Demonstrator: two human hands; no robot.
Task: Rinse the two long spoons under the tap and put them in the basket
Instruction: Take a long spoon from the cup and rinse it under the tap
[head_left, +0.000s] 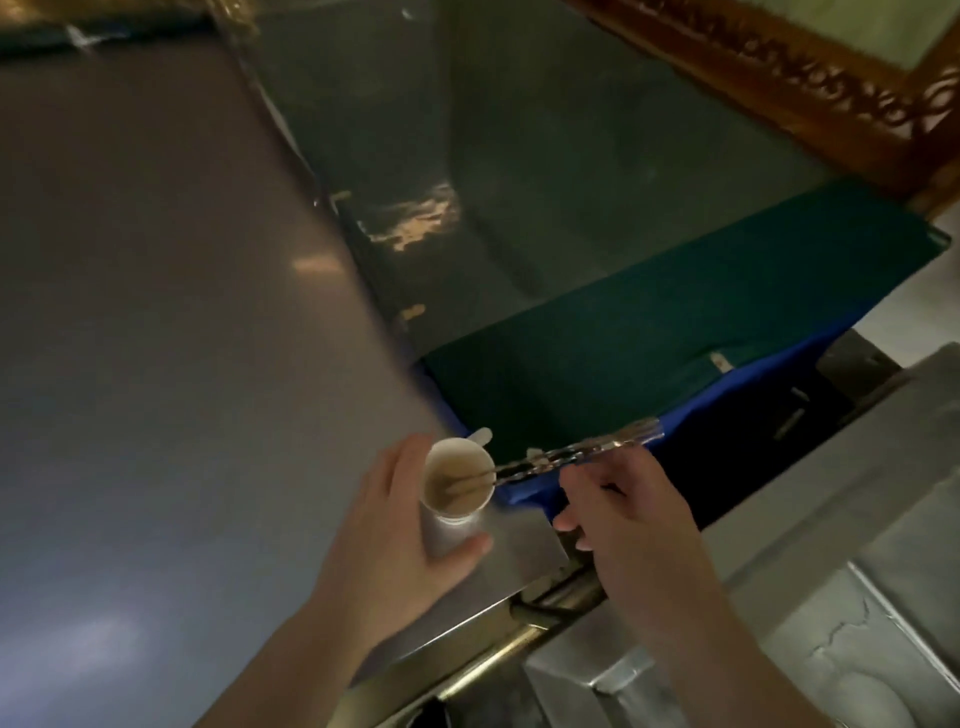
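Note:
A white paper cup (451, 525) with a brownish inside stands near the corner of the steel counter (156, 364), and my left hand (395, 551) is wrapped around it. Two long metal spoons (576, 454) lie together, their bowl ends down in the cup and their handles pointing right. My right hand (628, 525) pinches those handles between thumb and fingers. A pale wooden stick (480, 435) pokes out behind the cup's rim. No tap or basket shows in the view.
A green cloth (675, 332) over a blue one (727, 384) covers the surface behind the cup. A carved wooden frame (810, 88) runs across the top right. A lower steel surface (831, 597) lies to the right, past the counter's front edge.

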